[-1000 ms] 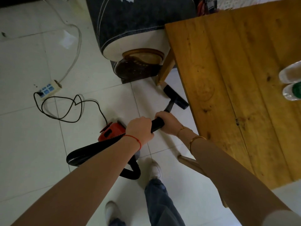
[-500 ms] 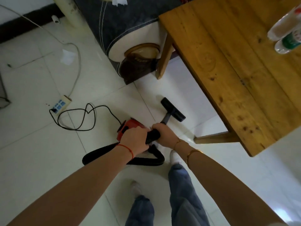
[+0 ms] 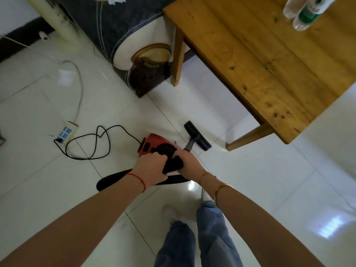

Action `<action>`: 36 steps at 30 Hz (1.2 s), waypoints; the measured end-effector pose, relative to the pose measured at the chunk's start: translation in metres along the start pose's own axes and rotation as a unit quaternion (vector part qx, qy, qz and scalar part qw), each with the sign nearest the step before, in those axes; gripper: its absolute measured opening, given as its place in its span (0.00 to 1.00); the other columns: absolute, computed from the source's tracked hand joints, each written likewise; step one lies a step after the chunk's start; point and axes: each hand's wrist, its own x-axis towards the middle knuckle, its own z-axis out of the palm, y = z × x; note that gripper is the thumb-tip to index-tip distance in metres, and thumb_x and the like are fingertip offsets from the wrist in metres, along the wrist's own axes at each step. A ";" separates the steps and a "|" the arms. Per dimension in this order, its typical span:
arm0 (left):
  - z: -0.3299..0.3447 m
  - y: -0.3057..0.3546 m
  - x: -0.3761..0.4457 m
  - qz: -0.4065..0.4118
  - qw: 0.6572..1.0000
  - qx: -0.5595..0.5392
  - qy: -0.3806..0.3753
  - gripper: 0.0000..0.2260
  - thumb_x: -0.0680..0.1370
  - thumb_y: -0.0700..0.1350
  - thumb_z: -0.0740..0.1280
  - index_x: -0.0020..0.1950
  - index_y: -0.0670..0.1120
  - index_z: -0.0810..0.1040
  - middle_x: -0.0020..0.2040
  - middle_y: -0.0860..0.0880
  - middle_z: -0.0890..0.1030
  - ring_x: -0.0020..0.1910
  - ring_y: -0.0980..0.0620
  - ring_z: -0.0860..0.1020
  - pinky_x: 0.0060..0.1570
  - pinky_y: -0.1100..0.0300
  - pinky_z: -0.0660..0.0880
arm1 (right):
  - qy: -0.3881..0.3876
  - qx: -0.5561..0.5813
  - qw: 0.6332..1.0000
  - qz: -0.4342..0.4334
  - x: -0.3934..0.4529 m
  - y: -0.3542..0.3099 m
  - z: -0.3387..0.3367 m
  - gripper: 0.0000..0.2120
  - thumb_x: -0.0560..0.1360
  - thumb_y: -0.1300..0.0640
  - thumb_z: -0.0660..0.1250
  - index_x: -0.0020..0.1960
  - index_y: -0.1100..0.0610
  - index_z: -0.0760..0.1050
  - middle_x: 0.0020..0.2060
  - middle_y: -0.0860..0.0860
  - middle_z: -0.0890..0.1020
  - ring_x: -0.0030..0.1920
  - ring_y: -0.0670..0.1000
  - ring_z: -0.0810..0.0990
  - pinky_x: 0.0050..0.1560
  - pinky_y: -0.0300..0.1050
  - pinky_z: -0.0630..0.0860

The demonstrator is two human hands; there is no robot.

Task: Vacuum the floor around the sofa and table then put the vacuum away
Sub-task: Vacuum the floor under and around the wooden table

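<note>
We see the vacuum wand handle (image 3: 172,165) gripped in both hands, close together; the left hand (image 3: 152,168) wraps the rear of the handle, fingers curled round it; the right hand (image 3: 187,163) clenches the front of it, just ahead of the left grip; the wand (image 3: 189,145) runs forward and right from the right grip down to the black floor nozzle (image 3: 197,135), which lies flat on the white tiled floor (image 3: 260,180); the red vacuum body (image 3: 154,144) sits on the floor just ahead of the left grip, touching-close to the hands; the black hose (image 3: 113,180) loops out left of and below the grips; the black power cord (image 3: 90,143) coils on the floor farther left of the grips, running to a power strip (image 3: 67,132); ahead and right of the nozzle is the wooden worktop (image 3: 269,60), its near leg (image 3: 248,136) just right of the nozzle; two plastic bottles (image 3: 306,12) lie on the worktop's far side; the dark sofa end (image 3: 119,31) stands well ahead of the grips, beside the worktop's far leg (image 3: 178,58); below the grips we see jeans (image 3: 210,228) and white shoes.
</note>
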 end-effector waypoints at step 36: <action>-0.024 0.074 0.059 -0.004 0.999 0.032 0.012 0.09 0.71 0.55 0.68 0.45 0.50 0.76 0.33 0.55 0.74 0.31 0.55 0.75 0.32 0.60 0.75 | -0.014 0.005 1.000 0.020 -0.002 0.055 -0.069 0.06 0.70 0.66 0.66 0.40 0.57 0.73 0.38 0.53 0.79 0.39 0.51 0.75 0.43 0.42 0.70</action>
